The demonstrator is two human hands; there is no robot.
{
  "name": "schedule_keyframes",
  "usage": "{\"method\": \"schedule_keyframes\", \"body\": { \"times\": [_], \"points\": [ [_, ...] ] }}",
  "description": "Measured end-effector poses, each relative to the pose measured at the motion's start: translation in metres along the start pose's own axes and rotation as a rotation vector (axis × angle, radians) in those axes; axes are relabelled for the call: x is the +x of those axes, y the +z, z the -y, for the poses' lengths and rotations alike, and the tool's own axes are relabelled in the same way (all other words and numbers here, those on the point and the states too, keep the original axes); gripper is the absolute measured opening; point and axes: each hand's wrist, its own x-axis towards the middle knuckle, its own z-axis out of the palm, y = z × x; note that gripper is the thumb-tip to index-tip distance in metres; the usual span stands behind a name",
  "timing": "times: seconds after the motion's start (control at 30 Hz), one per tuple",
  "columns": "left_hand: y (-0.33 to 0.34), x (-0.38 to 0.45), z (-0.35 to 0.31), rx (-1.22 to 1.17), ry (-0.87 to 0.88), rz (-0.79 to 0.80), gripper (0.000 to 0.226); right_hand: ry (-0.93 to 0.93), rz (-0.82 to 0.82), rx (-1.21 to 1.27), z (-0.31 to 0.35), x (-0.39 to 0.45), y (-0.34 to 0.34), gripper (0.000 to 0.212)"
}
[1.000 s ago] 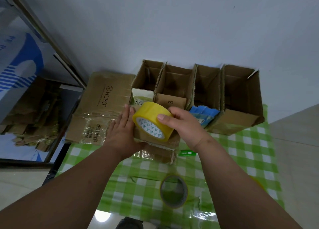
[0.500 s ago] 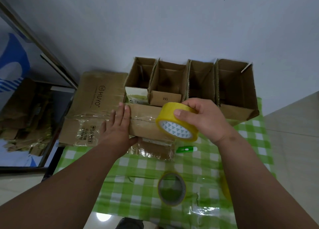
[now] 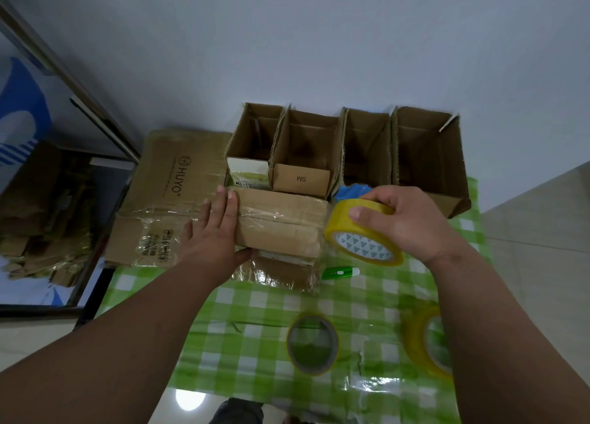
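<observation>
Tape roll [image 3: 360, 245] just right of box [image 3: 281, 229], our right hand [image 3: 408, 225] fingers curled round it; left hand [image 3: 214, 235] flat, pressing box's left end.

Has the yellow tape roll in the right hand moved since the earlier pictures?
Yes. The tape roll in the right hand went rightward: from beside the left hand, below the SM box, to past the right end of the taped box.
</observation>
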Motion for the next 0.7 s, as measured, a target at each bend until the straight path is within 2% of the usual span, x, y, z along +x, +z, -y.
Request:
{"method": "schedule_keyframes", "body": {
  "times": [0.2, 0.37, 0.57, 0.7],
  "points": [
    [-0.003, -0.001, -0.004, 0.011, -0.009, 0.044, 0.12, 0.036, 0.01, -0.036, -0.021, 0.0, 0.007, 0.013],
    [-0.006, 0.0, -0.007, 0.042, -0.039, 0.082, 0.12, 0.096, 0.036, 0.006, -0.034, 0.001, 0.019, 0.022],
    [0.009, -0.008, -0.031, 0.086, 0.026, -0.092, 0.126, 0.087, 0.001, -0.054, -0.036, 0.002, 0.017, 0.015],
    [0.017, -0.016, -0.048, 0.082, 0.142, -0.11, 0.126, 0.094, -0.033, 0.018, -0.038, -0.002, 0.026, 0.013]
  ]
}}
